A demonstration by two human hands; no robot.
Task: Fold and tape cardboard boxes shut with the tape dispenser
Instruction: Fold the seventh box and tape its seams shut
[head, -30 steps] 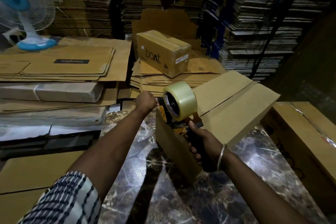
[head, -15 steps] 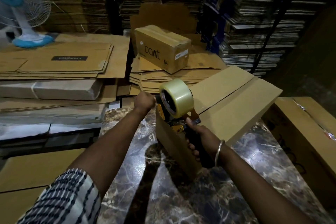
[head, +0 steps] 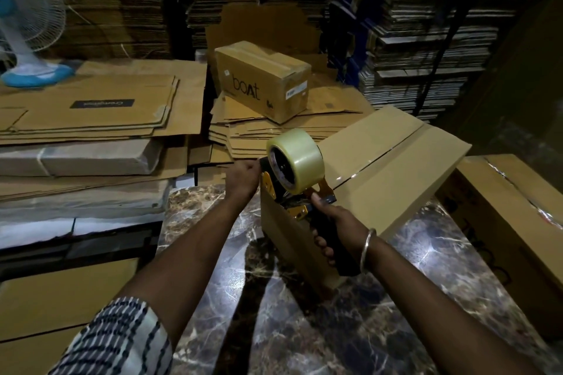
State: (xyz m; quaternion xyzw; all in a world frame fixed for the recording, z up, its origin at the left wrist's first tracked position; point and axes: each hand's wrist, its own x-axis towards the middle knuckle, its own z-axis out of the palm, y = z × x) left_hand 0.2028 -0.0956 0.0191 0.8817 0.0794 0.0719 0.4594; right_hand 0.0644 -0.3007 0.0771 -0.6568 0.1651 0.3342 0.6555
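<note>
A brown cardboard box (head: 393, 161) stands on the marble table (head: 304, 313), its top flaps folded shut with a seam down the middle. My right hand (head: 338, 222) grips the black handle of the tape dispenser (head: 292, 179), which carries a clear tape roll (head: 297, 158) and sits at the box's near left corner. My left hand (head: 243, 175) is curled at the front of the dispenser, by the box's left edge. What its fingers pinch is hidden.
A taped box printed "boat" (head: 262, 79) sits on flat cardboard sheets behind. More flat stacks (head: 91, 113) lie at left with a blue fan (head: 27, 24). Another long box (head: 518, 216) lies at right. Shelves of stacked cardboard fill the background.
The dispenser and both hands have stayed at the box's left corner, shifting only slightly. The view has drifted a little.
</note>
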